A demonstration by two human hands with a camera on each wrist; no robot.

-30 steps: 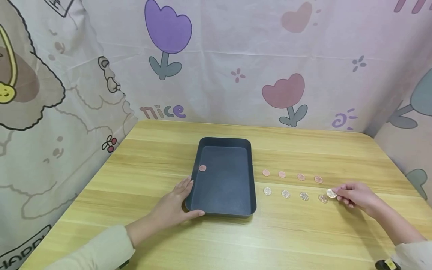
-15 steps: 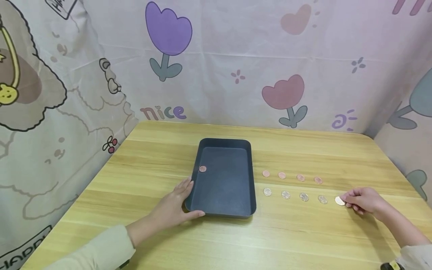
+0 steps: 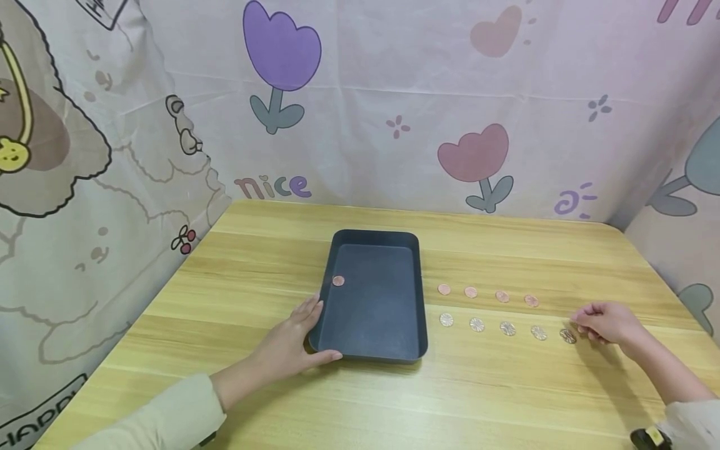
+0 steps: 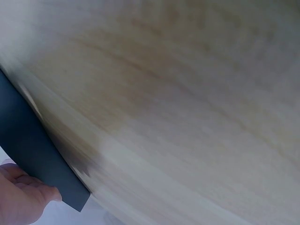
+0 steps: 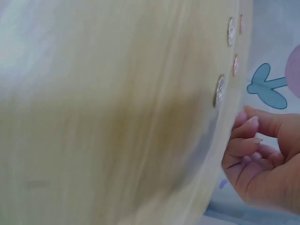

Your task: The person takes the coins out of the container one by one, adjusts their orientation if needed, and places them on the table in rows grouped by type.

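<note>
We see the right hand (image 3: 604,323) resting on the wooden table (image 3: 506,387), fingers loosely curled and holding nothing. The silver coin (image 3: 568,336) lies flat on the table at about 8 o'clock from its fingertips, just beside them; whether they touch it we cannot tell. This coin ends the near row of silver coins (image 3: 492,326); the row of copper coins (image 3: 487,294) lies just beyond, toward 12 o'clock. The left hand (image 3: 292,344) grips the near left corner of the dark tray (image 3: 413,297), thumb along its front edge. One copper coin (image 3: 338,281) lies inside the tray by its left wall.
</note>
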